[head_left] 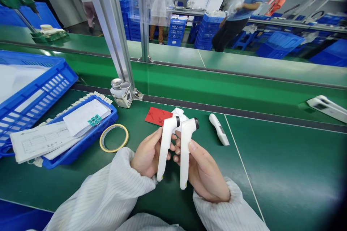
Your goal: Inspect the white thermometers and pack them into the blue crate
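My left hand [148, 153] is closed around a white infrared thermometer [165, 148], held upright with its black tip at the top. In my right hand [207, 168] is a second white thermometer [185, 151] of the same shape, gripped between thumb and fingers. The two stand side by side, a small gap between them, above the green bench. Behind them lie a red card [158, 116] and a crumpled white cloth or tissue [179, 113], partly hidden. Another white thermometer [219, 130] rests on the bench to the right of my hands.
A roll of tape [114, 138] lies left of my hands, beside a small blue basket [114, 114] of papers. A larger blue crate [58, 79] stands behind it. A dispenser bottle [116, 88] is by the metal post. One more white device [328, 108] sits far right.
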Demonstrator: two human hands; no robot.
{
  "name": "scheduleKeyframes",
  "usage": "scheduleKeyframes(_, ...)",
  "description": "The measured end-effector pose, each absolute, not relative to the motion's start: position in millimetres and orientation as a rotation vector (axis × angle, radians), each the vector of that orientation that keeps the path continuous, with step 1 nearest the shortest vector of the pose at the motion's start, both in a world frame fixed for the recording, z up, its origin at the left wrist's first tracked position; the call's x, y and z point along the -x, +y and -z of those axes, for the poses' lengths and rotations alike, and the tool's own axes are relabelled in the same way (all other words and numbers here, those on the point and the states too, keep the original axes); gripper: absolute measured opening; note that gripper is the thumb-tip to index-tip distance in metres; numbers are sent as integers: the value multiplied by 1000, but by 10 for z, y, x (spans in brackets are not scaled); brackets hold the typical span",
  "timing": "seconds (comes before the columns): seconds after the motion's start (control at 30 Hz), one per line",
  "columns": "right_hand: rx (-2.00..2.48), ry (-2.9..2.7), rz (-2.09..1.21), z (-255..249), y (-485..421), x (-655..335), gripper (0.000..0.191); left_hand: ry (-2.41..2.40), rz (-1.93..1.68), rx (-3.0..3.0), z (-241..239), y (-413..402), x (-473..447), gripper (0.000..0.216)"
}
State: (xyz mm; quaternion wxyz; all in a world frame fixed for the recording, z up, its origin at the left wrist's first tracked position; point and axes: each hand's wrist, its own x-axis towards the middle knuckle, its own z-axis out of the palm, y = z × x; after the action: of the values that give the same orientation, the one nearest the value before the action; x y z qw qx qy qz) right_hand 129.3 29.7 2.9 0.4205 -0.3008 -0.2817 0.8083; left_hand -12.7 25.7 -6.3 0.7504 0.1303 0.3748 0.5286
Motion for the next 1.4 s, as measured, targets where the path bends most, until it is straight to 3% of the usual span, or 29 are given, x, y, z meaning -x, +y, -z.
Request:
scheduleKeyframes(0.23,838,-626,-1944,10,293,-1305,17,842,-1193,-392,56,214,169,31)
scheduleKeyframes(0.37,831,-648,-1903,11,291,-1313,16,843,-1157,-364,70,225,174,39)
scheduleKeyframes(0.6,767,-603,-2023,-113,281,-1321,40,611,-1103,-310,25,270,165,45)
scheduleKeyframes(1.1,702,-640,-2027,-103,284,-1334,51,631,-1073,-221,7,254,171,49)
scheduleKeyframes(1.3,749,-775,-1965,-119,290,-1408,38,911,-1195,-284,73,259,180,32)
scheduleKeyframes(1.4,810,-882,-1907,-101,265,-1442,48,925,-1235,-323,83,251,179,33)
